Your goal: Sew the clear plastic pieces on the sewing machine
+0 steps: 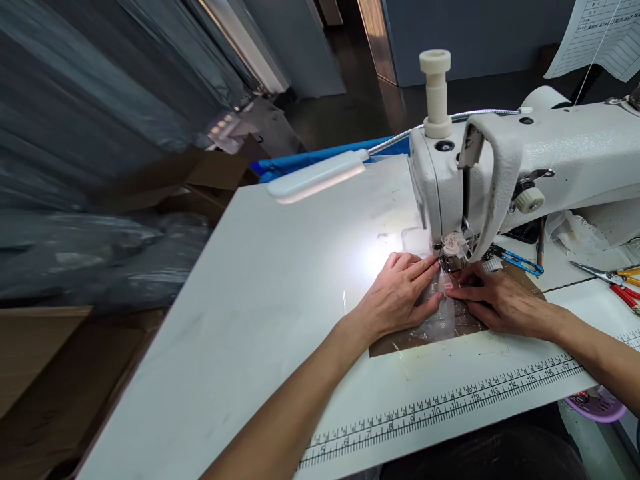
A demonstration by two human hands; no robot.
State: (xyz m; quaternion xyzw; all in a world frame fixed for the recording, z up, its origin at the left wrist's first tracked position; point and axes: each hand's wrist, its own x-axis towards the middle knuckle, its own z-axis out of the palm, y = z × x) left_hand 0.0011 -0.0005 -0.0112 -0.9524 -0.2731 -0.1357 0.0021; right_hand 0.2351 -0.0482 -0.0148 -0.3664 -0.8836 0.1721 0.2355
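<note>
A piece of sheer whitish fabric (443, 320) lies on a brown sheet (387, 345) below the needle area of a white sewing machine (565, 150). My left hand (400, 290) rests flat on the fabric's left side, fingers stretched toward the presser foot. On the other side, my right hand (493, 300) has its fingers pinched at the fabric beside a small pinkish piece (448, 285). A gathered pale pink scrap (454, 243) hangs at the machine head, just above my fingertips. The needle itself is hard to make out.
Blue thread snips (517, 260) lie right of the needle area, with scissors (600, 272) farther right. A lamp (320, 177) reaches over the white table (280, 300). A printed ruler (440, 408) runs along the front edge. Cardboard boxes (45, 353) stand at left.
</note>
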